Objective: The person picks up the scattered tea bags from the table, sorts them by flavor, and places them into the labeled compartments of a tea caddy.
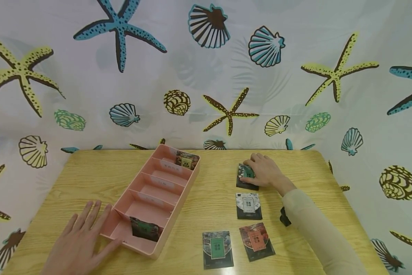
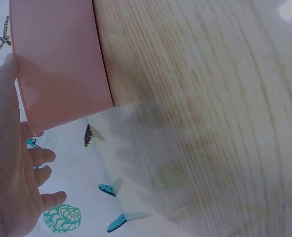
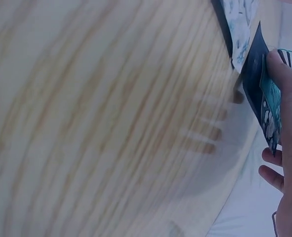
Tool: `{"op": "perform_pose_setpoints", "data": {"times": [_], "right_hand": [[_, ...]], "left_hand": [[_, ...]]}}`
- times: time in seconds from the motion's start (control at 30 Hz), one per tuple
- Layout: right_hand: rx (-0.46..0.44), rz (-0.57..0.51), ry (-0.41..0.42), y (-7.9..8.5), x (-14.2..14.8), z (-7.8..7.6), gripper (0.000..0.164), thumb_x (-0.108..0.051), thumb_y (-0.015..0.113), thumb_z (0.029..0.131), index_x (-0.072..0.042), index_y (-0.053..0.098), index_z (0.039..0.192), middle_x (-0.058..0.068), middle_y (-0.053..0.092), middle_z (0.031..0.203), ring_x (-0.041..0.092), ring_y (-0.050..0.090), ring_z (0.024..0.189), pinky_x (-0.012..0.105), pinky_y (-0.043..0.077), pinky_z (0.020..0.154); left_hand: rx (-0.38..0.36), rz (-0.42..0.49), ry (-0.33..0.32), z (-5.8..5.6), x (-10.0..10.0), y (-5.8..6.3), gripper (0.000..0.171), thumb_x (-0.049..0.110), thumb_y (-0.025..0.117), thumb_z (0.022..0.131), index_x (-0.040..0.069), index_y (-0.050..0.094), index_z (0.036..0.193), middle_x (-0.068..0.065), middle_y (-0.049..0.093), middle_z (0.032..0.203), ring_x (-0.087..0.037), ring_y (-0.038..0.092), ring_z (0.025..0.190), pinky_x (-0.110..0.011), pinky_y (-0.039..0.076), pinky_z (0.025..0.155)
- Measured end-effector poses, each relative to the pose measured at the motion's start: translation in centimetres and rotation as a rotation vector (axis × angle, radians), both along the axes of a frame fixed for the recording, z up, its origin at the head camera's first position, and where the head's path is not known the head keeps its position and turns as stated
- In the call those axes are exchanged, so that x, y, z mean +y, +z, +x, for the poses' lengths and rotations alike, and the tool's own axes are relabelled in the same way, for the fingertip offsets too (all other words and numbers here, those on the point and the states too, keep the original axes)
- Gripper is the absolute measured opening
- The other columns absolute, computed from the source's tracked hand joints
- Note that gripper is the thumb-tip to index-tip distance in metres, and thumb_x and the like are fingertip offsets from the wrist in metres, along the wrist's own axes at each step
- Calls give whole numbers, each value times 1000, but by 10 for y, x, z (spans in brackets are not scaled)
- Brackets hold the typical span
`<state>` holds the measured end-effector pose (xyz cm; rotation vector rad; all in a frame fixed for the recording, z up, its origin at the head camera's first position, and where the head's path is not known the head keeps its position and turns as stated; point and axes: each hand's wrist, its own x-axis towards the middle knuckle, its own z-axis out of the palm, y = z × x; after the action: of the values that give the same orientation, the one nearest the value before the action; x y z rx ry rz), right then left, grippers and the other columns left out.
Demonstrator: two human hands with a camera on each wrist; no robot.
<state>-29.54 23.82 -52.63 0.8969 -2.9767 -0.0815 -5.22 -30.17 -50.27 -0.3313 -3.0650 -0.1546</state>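
On the right of the table, my right hand [image 1: 265,171] grips a dark tea sachet with a green label [image 1: 248,185]. In the right wrist view the thumb lies across the face of this sachet [image 3: 256,74], which is tilted on edge. My left hand [image 1: 80,236] is spread beside the near left corner of a pink divided box [image 1: 177,214], its thumb at the rim. Inside the box, a sachet with a yellow label [image 1: 187,161] stands in the farthest compartment and a dark sachet [image 1: 144,230] leans in the nearest one.
Between the box and my right arm lie a white-labelled sachet [image 1: 248,206], a red-labelled sachet [image 1: 257,241] and another green-labelled sachet [image 1: 218,250]. A small black object [image 1: 285,217] shows beside the right sleeve. Behind the table [image 1: 99,168] hangs a shell-patterned cloth [image 1: 151,80].
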Motion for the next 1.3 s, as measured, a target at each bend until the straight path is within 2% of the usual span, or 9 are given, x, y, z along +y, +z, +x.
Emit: {"op": "perform_pose_setpoints", "data": {"times": [0.03, 0.23, 0.33, 0.53, 0.63, 0.73, 0.87, 1.0, 1.3], "right_hand": [[6, -3, 1, 0, 0, 0, 70, -71, 61, 96, -18, 65, 142, 10, 62, 122, 26, 60, 104, 46, 56, 88], [53, -33, 8, 5, -3, 0, 62, -67, 63, 97, -18, 69, 134, 7, 62, 111, 23, 58, 95, 41, 52, 77], [82, -40, 14, 7, -4, -1, 57, -65, 64, 98, -18, 70, 130, 6, 63, 108, 22, 58, 93, 40, 52, 76], [121, -57, 27, 11, -6, 0, 47, -58, 65, 100, -17, 71, 123, 5, 65, 105, 22, 62, 93, 40, 55, 77], [123, -76, 27, 13, -7, 1, 43, -54, 66, 101, -17, 72, 120, 5, 68, 108, 24, 65, 97, 42, 58, 83], [125, -89, 27, 15, -7, 2, 40, -52, 66, 102, -16, 72, 117, 6, 71, 111, 25, 68, 101, 43, 60, 87], [146, -103, 34, 17, -7, 2, 34, -48, 66, 102, -15, 71, 108, 6, 71, 104, 25, 67, 95, 41, 59, 82], [172, -120, 42, 18, -7, 3, 29, -44, 67, 103, -15, 70, 101, 4, 70, 97, 23, 64, 89, 38, 57, 78], [181, -172, 55, 27, -9, 5, 27, -40, 65, 104, -14, 70, 99, 5, 72, 95, 23, 64, 86, 38, 57, 76]], "left_hand": [[1, 1, -1, 0, 0, 0, 99, 71, 60, 96, 9, 29, 167, -29, 35, 168, -45, 20, 163, -27, -35, 121], [-25, 10, 7, 0, 1, 0, 100, 72, 59, 96, 11, 26, 169, -29, 34, 168, -46, 21, 163, -41, -29, 129], [-3, 4, 0, 0, 1, -1, 101, 72, 59, 96, 12, 24, 169, -29, 36, 168, -45, 21, 163, -33, -32, 125], [36, -6, -13, 1, 0, -2, 100, 71, 61, 95, 11, 27, 168, -28, 37, 167, -42, 18, 165, -32, -31, 127], [40, -7, -15, 0, 0, -2, 100, 71, 61, 95, 10, 29, 168, -28, 37, 167, -42, 19, 165, -26, -33, 122], [6, -5, -6, 0, 1, 0, 101, 72, 60, 95, 9, 29, 167, -29, 36, 167, -45, 22, 163, -31, -33, 124], [-12, -5, 0, 0, 1, 1, 101, 72, 60, 95, 9, 30, 167, -30, 36, 167, -46, 23, 162, -30, -34, 122], [10, -5, -6, -1, 2, 1, 99, 71, 61, 95, 9, 32, 166, -29, 38, 166, -45, 22, 163, -19, -36, 116], [15, 4, 0, 0, 2, -2, 98, 71, 60, 95, 9, 32, 166, -29, 37, 167, -45, 22, 163, -30, -34, 123]]}}
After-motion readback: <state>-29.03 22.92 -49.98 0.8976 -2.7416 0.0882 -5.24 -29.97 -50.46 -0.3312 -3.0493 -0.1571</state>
